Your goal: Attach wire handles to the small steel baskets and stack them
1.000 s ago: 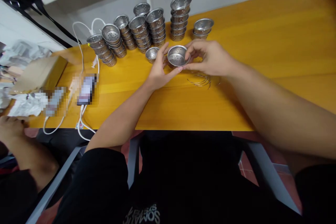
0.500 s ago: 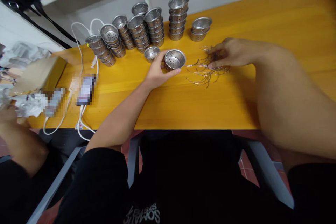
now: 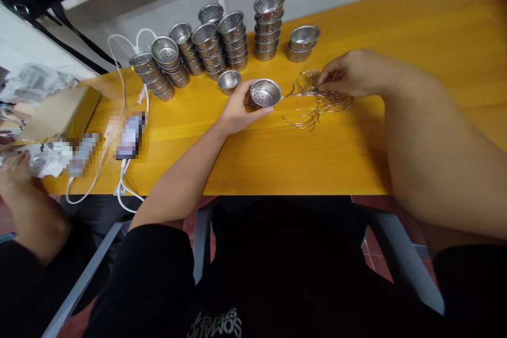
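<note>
Cradling the perforated cup point(image 3: 265, 93) in my left hand point(image 3: 235, 113) beside another cup point(image 3: 229, 80), I suspect the tangled wires point(image 3: 318, 108) could drag along together, because my right hand point(image 3: 350, 75) has its fingertips bunched at their overlapping curves, though whether they pinch any I cannot tell.

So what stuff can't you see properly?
Head view:
Whether the right hand pinches anything: bent fingers hide it.
Number of wires: too thin, tangled.
Underside of cup in left hand: its wall hides it.
Screen of dark phone: pixelated.
Other person: partly cut off by left edge.
</note>
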Action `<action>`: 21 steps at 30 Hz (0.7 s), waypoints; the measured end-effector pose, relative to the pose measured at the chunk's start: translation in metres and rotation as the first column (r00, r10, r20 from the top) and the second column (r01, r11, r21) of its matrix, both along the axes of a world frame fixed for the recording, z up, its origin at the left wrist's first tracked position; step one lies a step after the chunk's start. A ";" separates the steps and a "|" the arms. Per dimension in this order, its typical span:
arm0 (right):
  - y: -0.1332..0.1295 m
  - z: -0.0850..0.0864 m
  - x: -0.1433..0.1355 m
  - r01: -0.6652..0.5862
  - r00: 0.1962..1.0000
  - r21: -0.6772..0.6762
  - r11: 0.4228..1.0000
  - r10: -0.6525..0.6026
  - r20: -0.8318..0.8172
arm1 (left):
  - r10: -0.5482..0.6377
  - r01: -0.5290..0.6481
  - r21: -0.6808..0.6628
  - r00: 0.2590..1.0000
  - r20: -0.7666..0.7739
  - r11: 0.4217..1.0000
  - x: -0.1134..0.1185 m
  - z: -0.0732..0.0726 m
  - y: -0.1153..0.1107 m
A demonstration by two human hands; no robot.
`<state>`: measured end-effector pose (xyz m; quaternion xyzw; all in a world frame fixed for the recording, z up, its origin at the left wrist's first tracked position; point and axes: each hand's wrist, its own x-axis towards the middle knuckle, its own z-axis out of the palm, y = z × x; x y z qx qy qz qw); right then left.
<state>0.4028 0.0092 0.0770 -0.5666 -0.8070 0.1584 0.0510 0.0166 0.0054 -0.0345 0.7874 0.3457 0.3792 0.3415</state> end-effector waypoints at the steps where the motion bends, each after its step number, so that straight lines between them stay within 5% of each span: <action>1: -0.001 0.001 0.000 0.006 1.000 0.004 1.000 -0.006 0.000 | -0.014 0.014 0.003 1.000 0.003 1.000 0.000 -0.002 0.002; 16: -0.024 0.015 -0.021 0.049 0.997 0.125 0.991 -0.041 -0.065 | -0.043 0.039 0.044 0.995 0.091 0.998 -0.002 -0.007 0.008; 21: -0.018 0.004 -0.019 0.067 0.997 0.168 0.983 -0.059 -0.056 | -0.053 0.045 0.092 0.995 0.080 0.995 -0.004 -0.010 0.013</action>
